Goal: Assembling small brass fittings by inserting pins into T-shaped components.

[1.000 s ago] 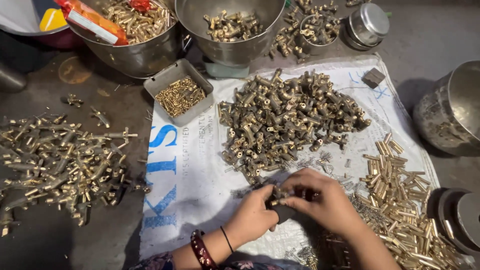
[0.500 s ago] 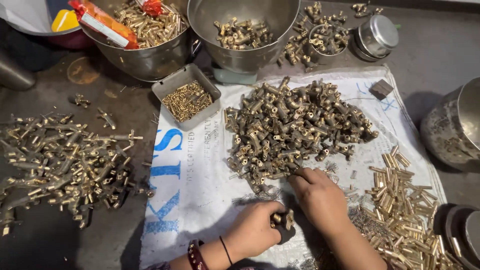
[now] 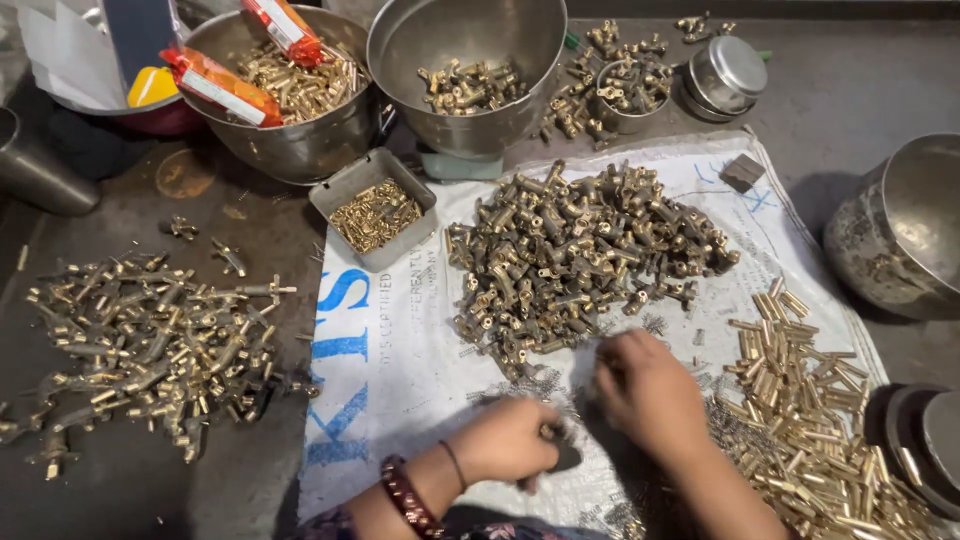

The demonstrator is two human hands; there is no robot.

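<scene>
Two hands work low over a white printed sack spread on a dark floor. The left hand, with two bands at the wrist, one of dark red beads and one thin black, is curled, and its fingers are pressed around a small dark piece that shows just past its fingertips. What kind of piece it is cannot be told. The right hand lies palm down just beside it, fingers blurred and loosely together, resting among small loose springs scattered on the sack; whether it pinches anything cannot be told.

Just beyond the fingertips of both hands sits one large heap of brass fittings. To the right of the right hand lies one heap of brass tubes. Well to the left of the left hand, on the bare floor, is one spread of longer brass parts.

Farther beyond the fingers stand two big steel bowls holding brass parts, one small square grey tray of tiny brass bits, one small steel cup and one round steel lid. Two orange packets rest on the left bowl. One more steel pot stands far right.
</scene>
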